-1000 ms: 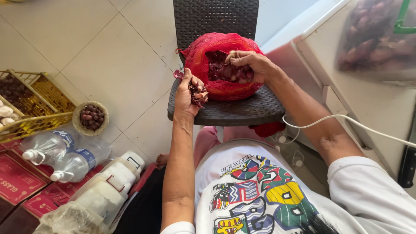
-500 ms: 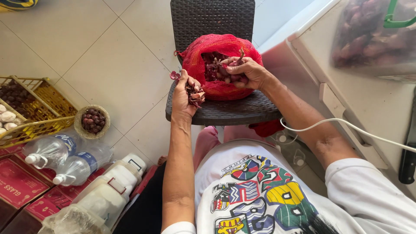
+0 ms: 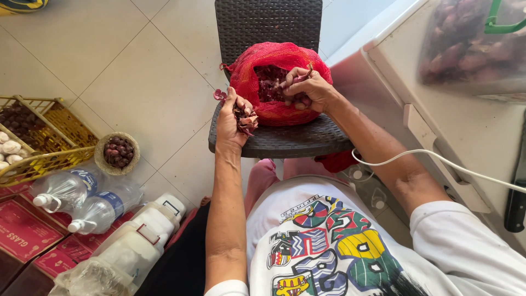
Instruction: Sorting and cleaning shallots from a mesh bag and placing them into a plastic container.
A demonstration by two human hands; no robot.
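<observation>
A red mesh sack [image 3: 279, 57] full of small dark red onions stands open on the seat of a dark woven chair [image 3: 285, 140]. My left hand [image 3: 233, 118] hovers at the sack's left side, closed around a bunch of dry reddish onion skins [image 3: 245, 119]. My right hand [image 3: 307, 87] reaches into the sack's opening from the right, its fingers pinching a small onion or a piece of skin.
On the tiled floor to the left sit a small woven bowl of onions [image 3: 117, 152], a yellow wire basket [image 3: 41, 140], two clear plastic bottles [image 3: 82, 200], white jugs [image 3: 137, 235] and red boxes [image 3: 27, 233]. A white counter [image 3: 466, 131] with a cable runs along the right.
My right hand has shifted slightly within the sack's opening, and my left hand has stayed beside the sack with the skins. The view has tilted down a little.
</observation>
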